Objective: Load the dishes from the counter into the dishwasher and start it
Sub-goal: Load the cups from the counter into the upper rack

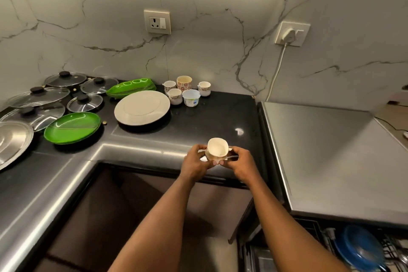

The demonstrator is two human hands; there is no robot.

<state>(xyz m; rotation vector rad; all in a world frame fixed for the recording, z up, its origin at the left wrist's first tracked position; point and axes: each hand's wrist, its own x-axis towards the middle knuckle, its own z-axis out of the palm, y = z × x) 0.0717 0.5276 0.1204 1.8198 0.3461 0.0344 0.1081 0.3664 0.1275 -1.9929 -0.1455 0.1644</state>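
Cup [217, 150] sits btw both hands, mouth up. Left hand [195, 162] and right hand [241, 164] each curl fingers round its sides w/ thumbs on the near wall, so it's pinched from both flanks. A small white tab sticks out each side: handles prob., maybe two cups nested, can't tell. The two-handed hold reads as a steadying grip, to keep it level for carrying. Cup is in the air just above the front edge of the counter [198, 126], touching nothing but the hands.

Further out, other cups [184, 90] are bunched at the back by the wall. White plate [142, 107] lies just beside them, w/ green plates [71, 127] and glass lids [37, 95] in the left corner. None of these is loaded yet, so by my read plenty of the task is left.

Dishwasher rack [375, 249] is pulled out bottom right, below the steel worktop [331, 150], w/ a blue plate [357, 247] in it. Next move likely needs a swing right & down, then cup tipped mouth-down onto the rack. Risk is clipping the worktop edge.
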